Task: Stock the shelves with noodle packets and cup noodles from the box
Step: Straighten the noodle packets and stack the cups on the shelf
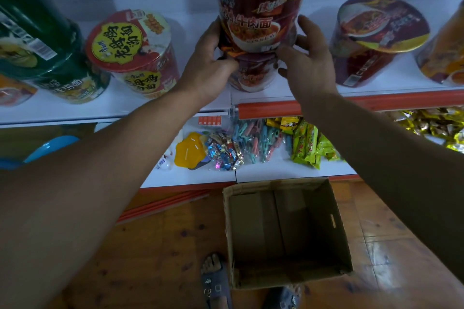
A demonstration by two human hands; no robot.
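A tall dark-red cup noodle (261, 15) stands stacked on a second dark-red cup (253, 75) at the middle of the white upper shelf (175, 105). My left hand (211, 57) grips the stack's left side where the two cups meet, thumb across the lower cup. My right hand (308, 57) is at the right side with fingers spread and loosely bent, fingertips at or just off the cups. The cardboard box (283, 233) stands open on the floor below, and its inside shows only bare cardboard.
On the same shelf stand a red cup (133, 52) and green cups (42, 40) to the left, and a purple cup (374, 37) and an orange one (444, 52) to the right. The lower shelf holds green noodle packets (308, 145), clips and sweets. My sandalled feet are beside the box.
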